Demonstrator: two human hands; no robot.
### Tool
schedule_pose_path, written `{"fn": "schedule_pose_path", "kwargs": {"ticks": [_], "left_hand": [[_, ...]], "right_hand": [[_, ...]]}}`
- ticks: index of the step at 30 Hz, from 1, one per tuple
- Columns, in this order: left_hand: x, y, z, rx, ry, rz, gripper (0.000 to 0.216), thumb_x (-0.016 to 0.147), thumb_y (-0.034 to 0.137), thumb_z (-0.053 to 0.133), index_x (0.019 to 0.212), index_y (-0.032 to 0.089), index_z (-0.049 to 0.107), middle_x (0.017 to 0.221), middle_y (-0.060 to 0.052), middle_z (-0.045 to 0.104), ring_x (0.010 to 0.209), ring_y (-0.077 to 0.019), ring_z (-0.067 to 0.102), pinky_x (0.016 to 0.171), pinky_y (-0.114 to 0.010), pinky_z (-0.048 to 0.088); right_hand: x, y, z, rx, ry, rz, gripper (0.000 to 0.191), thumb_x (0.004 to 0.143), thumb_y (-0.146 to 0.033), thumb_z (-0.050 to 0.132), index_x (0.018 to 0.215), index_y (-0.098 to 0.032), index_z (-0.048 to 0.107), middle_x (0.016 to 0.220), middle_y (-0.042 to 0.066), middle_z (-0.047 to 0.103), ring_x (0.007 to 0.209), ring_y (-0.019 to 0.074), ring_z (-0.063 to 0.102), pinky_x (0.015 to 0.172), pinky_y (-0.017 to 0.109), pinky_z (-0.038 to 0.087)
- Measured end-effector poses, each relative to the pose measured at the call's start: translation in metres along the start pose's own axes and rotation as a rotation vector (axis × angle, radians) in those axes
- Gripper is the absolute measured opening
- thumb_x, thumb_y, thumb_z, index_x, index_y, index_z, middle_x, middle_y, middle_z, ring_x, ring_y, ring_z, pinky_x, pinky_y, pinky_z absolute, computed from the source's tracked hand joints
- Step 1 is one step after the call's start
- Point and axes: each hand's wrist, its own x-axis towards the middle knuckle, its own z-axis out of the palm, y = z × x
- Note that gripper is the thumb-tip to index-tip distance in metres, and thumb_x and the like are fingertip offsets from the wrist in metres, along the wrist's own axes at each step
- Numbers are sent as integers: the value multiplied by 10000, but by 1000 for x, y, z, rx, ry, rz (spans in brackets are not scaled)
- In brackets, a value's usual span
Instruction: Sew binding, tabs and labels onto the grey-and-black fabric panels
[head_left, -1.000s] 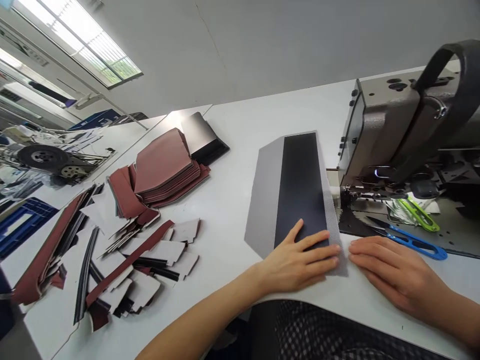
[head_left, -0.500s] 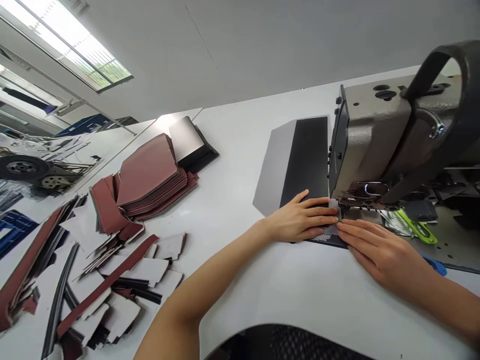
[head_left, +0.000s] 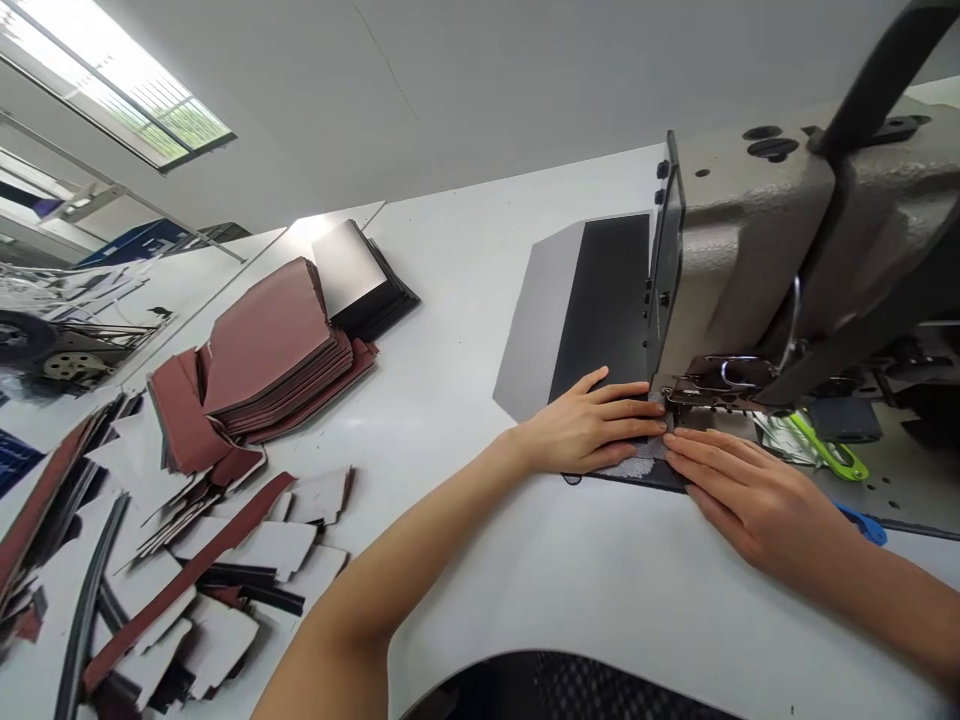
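Head view: my left grip [head_left: 596,430] lies palm down on the near part of a grey-and-black panel [head_left: 604,300], fingers slightly spread and thumb held out, resting flat rather than pinching. My right grip [head_left: 750,490] keeps its fingers laid together, their tips at the panel's near right corner, just beside my left fingertips; the thumb is hidden, so I cannot tell whether anything is pinched there. The panel lies flat on the white worktop [head_left: 555,570], set back from the curved near edge, its grey side leftward and its black side against the head of the sewing machine [head_left: 750,250] at the worktop's right. Beyond my right knuckles are green snips [head_left: 832,450]; blue snips [head_left: 866,523] show partly past my wrist. Across the worktop, towards its far left, a stack of reddish-brown pieces [head_left: 262,340] stands beside a small pile of black sheets [head_left: 360,280]. Nearer me, towards the near left corner, offcuts [head_left: 225,640] and a long reddish-brown strip [head_left: 191,580] lie scattered.
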Motion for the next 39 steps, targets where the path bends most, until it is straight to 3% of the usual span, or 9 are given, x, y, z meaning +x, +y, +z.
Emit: {"fn": "schedule_pose_path", "kwargs": {"ticks": [10, 26, 29, 33, 36, 39], "left_hand": [[-3, 7, 6, -4, 29, -25, 439, 1079, 378, 370, 1478, 271, 516, 1580, -23, 476, 1528, -217, 343, 1301, -464, 4], [-2, 19, 8, -81, 40, -82, 436, 1075, 375, 383, 1485, 285, 500, 1583, -25, 473, 1534, -218, 336, 1302, -513, 44], [-6, 6, -4, -166, 79, -124, 474, 1063, 432, 400, 1514, 300, 459, 1590, -33, 461, 1536, -231, 333, 1303, -518, 65], [-25, -33, -21, -290, 316, -335, 538, 1039, 529, 406, 1526, 302, 441, 1620, -40, 415, 1571, -241, 243, 1292, -502, 166], [-39, -54, -22, -294, 221, -448, 683, 927, 644, 581, 1514, 315, 461, 1639, -32, 381, 1581, -275, 205, 1294, -532, 116], [-42, -56, -17, -252, 163, -506, 719, 882, 668, 632, 1498, 329, 481, 1610, -18, 432, 1568, -268, 248, 1293, -546, 70]], "right_hand": [[-5, 2, 1, 23, -25, 25, 336, 1031, -187, 476, 1320, -159, 645, 1369, 71, 638, 1288, 253, 560, 1109, 431, 460], [-4, 1, -1, 39, 2, 27, 332, 1023, -208, 488, 1310, -189, 656, 1330, 54, 662, 1256, 237, 584, 1059, 397, 514], [-4, 2, -1, 49, -4, 36, 335, 1021, -214, 492, 1312, -206, 657, 1337, 47, 658, 1259, 237, 582, 1048, 394, 518], [-5, 4, -1, 46, -16, 17, 340, 1028, -220, 490, 1335, -188, 633, 1340, 48, 655, 1265, 234, 575, 1067, 384, 500], [-6, 5, -3, 79, -12, 36, 347, 1031, -229, 490, 1356, -208, 610, 1330, 38, 658, 1250, 235, 584, 1068, 394, 498], [-6, 6, -4, 118, 36, 115, 336, 1022, -207, 499, 1338, -229, 613, 1303, 34, 667, 1193, 227, 620, 1046, 384, 515]]}}
